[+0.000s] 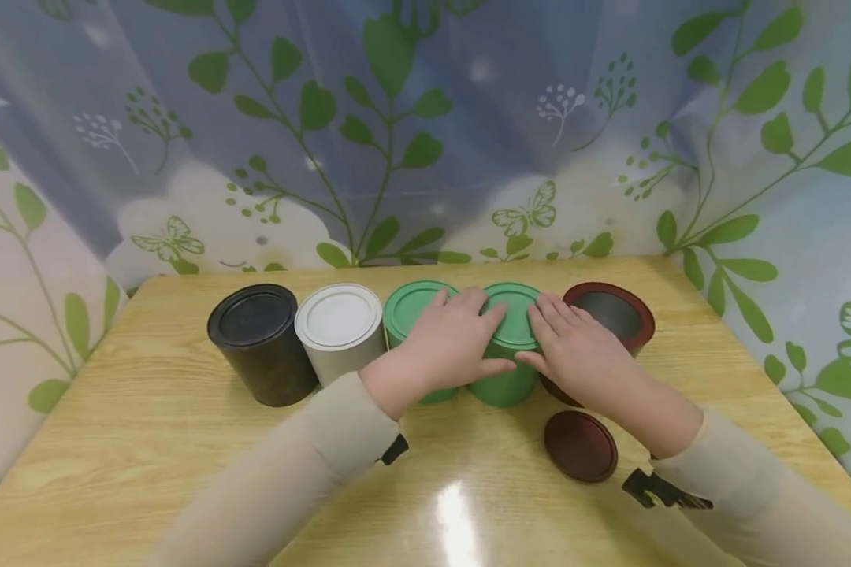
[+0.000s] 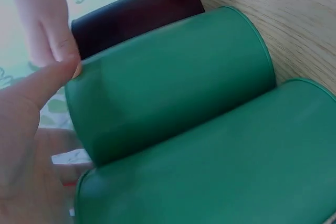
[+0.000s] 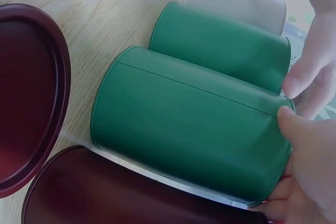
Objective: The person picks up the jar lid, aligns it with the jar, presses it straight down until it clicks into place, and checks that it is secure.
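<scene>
Both hands are at the top of a green canister [image 1: 503, 384] with a green lid [image 1: 516, 319]. My left hand [image 1: 443, 339] lies across the gap between it and a second green canister [image 3: 226, 45] to its left. The left thumb and index finger extend to the lid's near and upper parts, with other fingers over the neighbouring lid. From the other side my right hand [image 1: 585, 350] touches the lid's right edge with extended fingers, thumb at the near rim. Behind the right hand stands an uncovered dark red canister [image 1: 641, 303], partly hidden.
A dark red lid [image 1: 581, 446] lies in front of the red canister. To the left stand a white canister [image 1: 342, 319] and a black canister [image 1: 258, 346], both lidded, in one row on the wooden table [image 1: 149, 441]. Behind hangs a leaf-patterned cloth [image 1: 440, 189].
</scene>
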`<state>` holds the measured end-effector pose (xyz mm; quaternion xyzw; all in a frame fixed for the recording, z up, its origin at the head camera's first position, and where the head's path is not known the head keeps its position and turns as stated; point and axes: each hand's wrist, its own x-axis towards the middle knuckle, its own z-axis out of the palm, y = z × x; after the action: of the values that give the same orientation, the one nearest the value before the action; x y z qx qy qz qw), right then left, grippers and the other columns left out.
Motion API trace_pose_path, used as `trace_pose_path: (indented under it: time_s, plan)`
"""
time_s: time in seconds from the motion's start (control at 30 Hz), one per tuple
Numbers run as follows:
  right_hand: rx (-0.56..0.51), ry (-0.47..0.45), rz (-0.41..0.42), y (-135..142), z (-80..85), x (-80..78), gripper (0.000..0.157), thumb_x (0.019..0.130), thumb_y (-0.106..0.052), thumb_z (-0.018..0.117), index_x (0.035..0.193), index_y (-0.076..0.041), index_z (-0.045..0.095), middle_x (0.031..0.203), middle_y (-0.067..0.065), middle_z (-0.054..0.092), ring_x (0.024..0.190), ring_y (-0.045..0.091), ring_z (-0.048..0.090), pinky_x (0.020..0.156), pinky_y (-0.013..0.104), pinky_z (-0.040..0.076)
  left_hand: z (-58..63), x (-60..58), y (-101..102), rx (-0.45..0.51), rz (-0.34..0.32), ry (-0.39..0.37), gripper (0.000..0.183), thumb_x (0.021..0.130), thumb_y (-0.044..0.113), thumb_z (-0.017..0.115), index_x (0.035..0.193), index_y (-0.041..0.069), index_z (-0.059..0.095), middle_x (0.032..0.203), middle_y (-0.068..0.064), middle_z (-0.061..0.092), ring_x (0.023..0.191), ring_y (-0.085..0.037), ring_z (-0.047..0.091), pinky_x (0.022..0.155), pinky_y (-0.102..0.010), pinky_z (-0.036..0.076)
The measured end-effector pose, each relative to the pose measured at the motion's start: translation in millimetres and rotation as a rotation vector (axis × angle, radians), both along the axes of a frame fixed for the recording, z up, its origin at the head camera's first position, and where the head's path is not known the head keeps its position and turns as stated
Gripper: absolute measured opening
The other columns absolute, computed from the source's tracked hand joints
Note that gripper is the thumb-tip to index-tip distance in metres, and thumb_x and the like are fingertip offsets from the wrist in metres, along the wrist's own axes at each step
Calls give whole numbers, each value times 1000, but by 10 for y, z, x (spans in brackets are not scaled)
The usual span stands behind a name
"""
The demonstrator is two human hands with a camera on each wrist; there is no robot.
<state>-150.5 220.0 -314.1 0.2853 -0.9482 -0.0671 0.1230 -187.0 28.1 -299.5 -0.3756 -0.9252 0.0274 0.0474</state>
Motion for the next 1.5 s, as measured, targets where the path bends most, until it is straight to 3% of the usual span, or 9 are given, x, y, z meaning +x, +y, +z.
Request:
trace_pose_path:
  time_s: [0.27, 0.4, 0.6, 1.03, 1.33, 1.5]
  plan:
    - [-19, -21, -1, -15, -6, -3, 63, 93, -34, 57, 133, 12, 42, 134, 30, 42, 126, 40, 39, 97, 51, 39, -30, -101, 218, -96, -9, -51, 86, 84, 64, 52, 149, 16, 24, 152, -14, 22, 139, -26, 21, 108, -45, 26]
    - [-19, -37, -12, -14, -14, -2, 65, 94, -35, 55, 135, 12, 38, 136, 31, 40, 128, 40, 37, 98, 51, 38, -36, -92, 230, -136, -6, -29, 86, 86, 64, 49, 150, 15, 21, 153, -13, 19, 139, -25, 20, 109, -44, 25]
    - [-4, -119, -71, 30, -29, 21, 71, 97, -42, 45, 142, 10, 27, 144, 28, 28, 134, 38, 26, 104, 52, 29, -85, -61, 209, -117, -15, 31, 87, 86, 68, 42, 151, 16, 18, 153, -12, 18, 139, -24, 19, 108, -50, 23]
    - [-72, -97, 23, 271, 70, 328, 71, 93, -43, 53, 139, 9, 35, 144, 25, 32, 134, 37, 28, 102, 55, 30, -77, 249, 119, -65, -134, 116, 76, 89, 61, 47, 148, 17, 28, 152, -8, 24, 138, -21, 22, 108, -49, 24]
    - [-132, -55, 93, 441, 8, 479, 69, 91, -41, 58, 136, 9, 40, 141, 26, 37, 130, 38, 35, 101, 51, 34, -66, 397, 146, -43, -187, 122, 76, 88, 61, 49, 147, 17, 30, 152, -8, 25, 138, -21, 22, 108, -48, 25]
    - [-159, -57, 108, 504, -43, 538, 70, 90, -42, 58, 137, 7, 41, 142, 24, 36, 130, 37, 35, 106, 45, 29, -100, 457, 159, -35, -208, 130, 74, 89, 61, 47, 147, 18, 31, 152, -8, 25, 138, -21, 23, 108, -47, 25]
